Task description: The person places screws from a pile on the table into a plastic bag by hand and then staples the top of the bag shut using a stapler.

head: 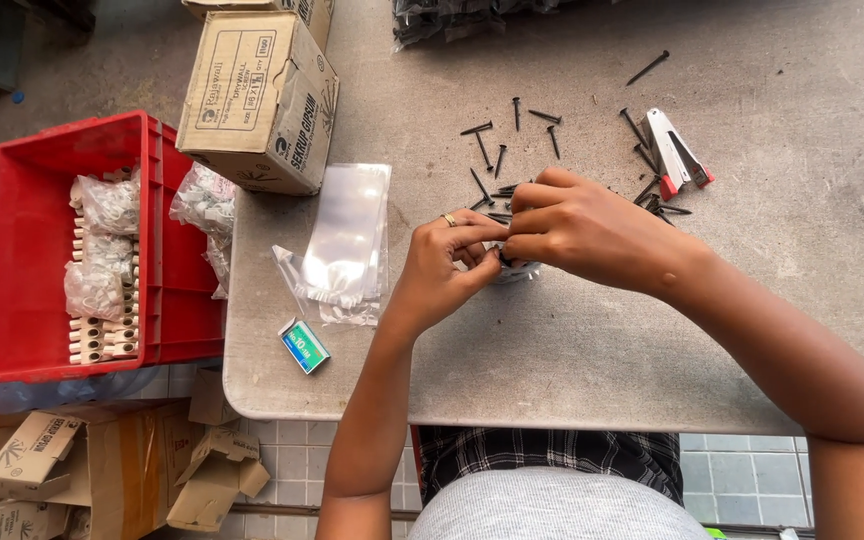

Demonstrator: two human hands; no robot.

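Grey, matte worktop (572, 360) carries, left to right, a glossy stack of clear plastic bags (349, 232), the left hand (444, 262) and right hand (577, 228) pinched together on a small crinkled clear bag (518, 269), and scattered thin black screws (512, 150).

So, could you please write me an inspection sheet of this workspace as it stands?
Surface: grey table with rounded corners, scuffed.
Job's things: small clear plastic bag pinched between left hand and right hand; loose black screws scattered beyond them.
Clutter: red-and-silver stapler, stack of clear plastic bags, small green box, brown cardboard box.
Hands: both bare, fingertips together on the bag; ring on the left.
Cables: nothing seen.
Surroundings: red plastic crate holding filled bags, flattened cartons on a tiled floor.
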